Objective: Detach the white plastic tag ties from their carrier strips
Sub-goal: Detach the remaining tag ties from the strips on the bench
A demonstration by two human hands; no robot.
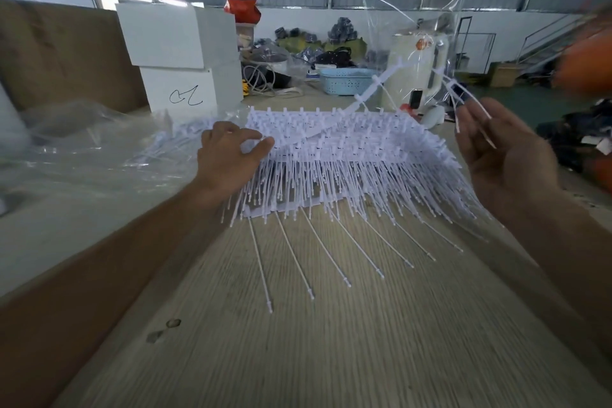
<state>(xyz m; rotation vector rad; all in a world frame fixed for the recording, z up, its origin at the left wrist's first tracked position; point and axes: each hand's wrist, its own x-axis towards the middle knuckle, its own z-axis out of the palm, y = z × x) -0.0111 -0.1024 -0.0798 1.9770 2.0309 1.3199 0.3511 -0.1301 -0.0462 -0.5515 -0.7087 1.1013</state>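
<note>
Worktop: pale wood-grain surface filling the lower half of the view; it carries everything the task needs.

Stack of carrier strips: a broad white block at the middle of the worktop, its strips running 9 to 3 o'clock, the tag ties hanging off them as a fringe with their long axes pointing toward 6 o'clock, at the person.

Loose ties: about seven single ties lie fanned on the worktop just beyond the fringe, at 6 o'clock of the stack, each pointing outward from it.

Lifted strip: one strip rises from the top of the stack toward 1 o'clock, its low end by the left hand, its free end up in the air between the two hands.

Left hand: at 9 o'clock of the stack, fingers curled down on the top-left corner, thumb stretched along the top edge; its grip appears to pin the strips in place.

Right hand: at 3 o'clock and raised clear of the stack, fingers loosely bent round a few detached ties that stick up toward 11 o'clock.

Coming move, as I judge it: the lifted strip's free end lies at 10 o'clock of the right hand, which is nearer to it than the left; a pull along the ties' long axis should free the next ones.
</note>
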